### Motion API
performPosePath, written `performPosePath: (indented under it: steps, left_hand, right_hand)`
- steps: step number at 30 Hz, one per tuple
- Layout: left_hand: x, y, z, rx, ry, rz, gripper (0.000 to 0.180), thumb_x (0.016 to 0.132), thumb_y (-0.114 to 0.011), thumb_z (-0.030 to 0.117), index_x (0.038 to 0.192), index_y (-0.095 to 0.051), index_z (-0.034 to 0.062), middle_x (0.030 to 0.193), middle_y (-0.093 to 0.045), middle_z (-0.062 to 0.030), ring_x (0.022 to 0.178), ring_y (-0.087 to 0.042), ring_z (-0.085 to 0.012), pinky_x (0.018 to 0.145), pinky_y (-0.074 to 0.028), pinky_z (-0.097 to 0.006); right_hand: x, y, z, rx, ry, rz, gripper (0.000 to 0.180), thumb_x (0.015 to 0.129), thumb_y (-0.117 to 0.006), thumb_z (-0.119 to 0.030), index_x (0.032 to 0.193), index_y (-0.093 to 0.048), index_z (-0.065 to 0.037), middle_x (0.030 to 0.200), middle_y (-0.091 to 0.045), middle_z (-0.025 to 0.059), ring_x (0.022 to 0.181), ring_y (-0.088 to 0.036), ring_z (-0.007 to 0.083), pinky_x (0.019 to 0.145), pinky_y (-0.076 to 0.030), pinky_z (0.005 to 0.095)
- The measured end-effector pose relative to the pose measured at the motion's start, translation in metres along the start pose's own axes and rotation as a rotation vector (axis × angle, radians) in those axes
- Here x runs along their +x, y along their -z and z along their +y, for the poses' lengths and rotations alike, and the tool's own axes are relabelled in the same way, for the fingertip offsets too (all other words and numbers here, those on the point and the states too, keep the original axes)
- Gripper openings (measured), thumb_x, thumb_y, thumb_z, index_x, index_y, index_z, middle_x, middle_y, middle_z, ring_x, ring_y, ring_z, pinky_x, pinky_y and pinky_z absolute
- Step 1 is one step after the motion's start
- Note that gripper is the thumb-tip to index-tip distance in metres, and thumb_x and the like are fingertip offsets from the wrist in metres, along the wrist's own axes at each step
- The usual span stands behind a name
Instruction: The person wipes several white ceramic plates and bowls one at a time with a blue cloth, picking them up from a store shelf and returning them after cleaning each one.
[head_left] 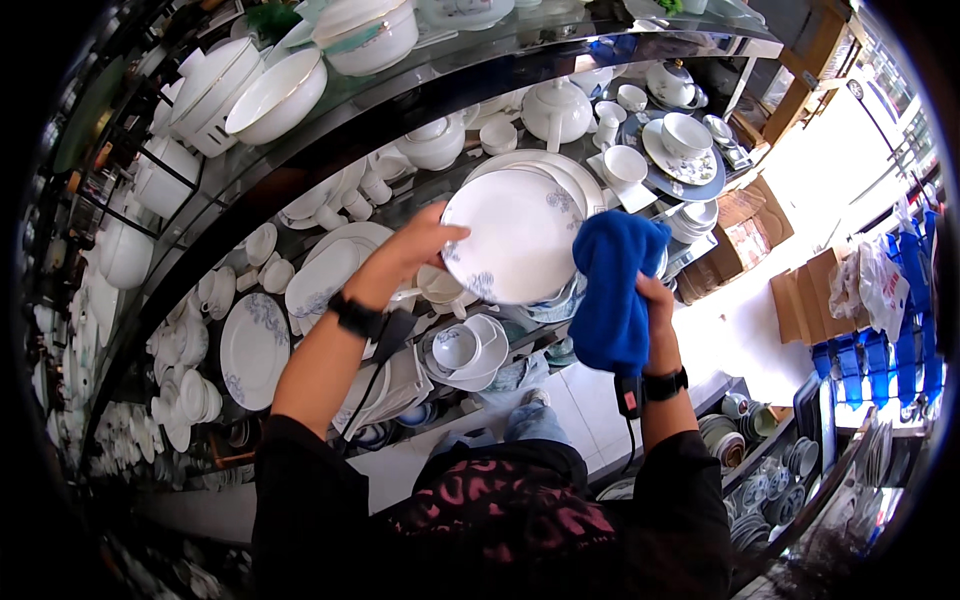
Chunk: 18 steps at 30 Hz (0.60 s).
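Observation:
A round white plate (515, 238) with blue-grey flower sprays at its rim is gripped at its left edge by my left hand (428, 238), the thumb lying over the face. My right hand (656, 305) is closed on a bunched blue cloth (615, 285), which hangs beside the plate's right edge. Whether the cloth touches the plate I cannot tell. Larger white plates (580, 178) show just behind the held one. Below it, a small patterned bowl (456, 347) sits within stacked square white dishes (486, 362).
Shelves of white crockery surround me, with a teapot (557, 112) behind and an oval plate (254, 350) at left. A dark glass shelf edge (420, 95) curves overhead. Cardboard boxes (806, 298) and blue crates (870, 355) stand at right. More dishes (775, 490) fill a rack lower right.

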<state>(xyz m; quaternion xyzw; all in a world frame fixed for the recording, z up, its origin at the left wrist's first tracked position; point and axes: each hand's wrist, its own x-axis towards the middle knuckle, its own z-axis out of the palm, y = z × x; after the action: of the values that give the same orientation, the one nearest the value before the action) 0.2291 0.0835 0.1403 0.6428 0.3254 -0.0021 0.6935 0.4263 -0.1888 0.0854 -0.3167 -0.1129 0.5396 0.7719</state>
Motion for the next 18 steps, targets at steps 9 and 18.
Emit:
performPosePath:
  steps: [9,18]
  left_hand:
    - [0.121,0.003,0.009,0.417,0.245,0.244,0.048,0.085,-0.062,0.025,0.118,-0.047,-0.0047,0.107,-0.06,-0.017,0.091,-0.064,-0.0268,0.074,-0.054,-0.041]
    - [0.149,0.006,0.002,0.391,0.262,0.231,0.046,0.081,-0.063,0.024,0.109,-0.056,-0.0113,0.095,-0.063,-0.0166,0.075,-0.064,-0.0253,0.059,-0.052,-0.038]
  right_hand:
    - [0.096,0.041,-0.02,0.01,-0.119,0.013,0.055,0.084,-0.064,-0.021,0.129,-0.044,0.006,0.112,-0.062,0.0203,0.094,-0.066,0.0294,0.085,-0.055,0.0403]
    - [0.127,0.062,-0.025,0.015,-0.207,0.03,0.057,0.084,-0.064,-0.021,0.13,-0.043,0.006,0.112,-0.062,0.02,0.095,-0.066,0.0297,0.086,-0.055,0.0401]
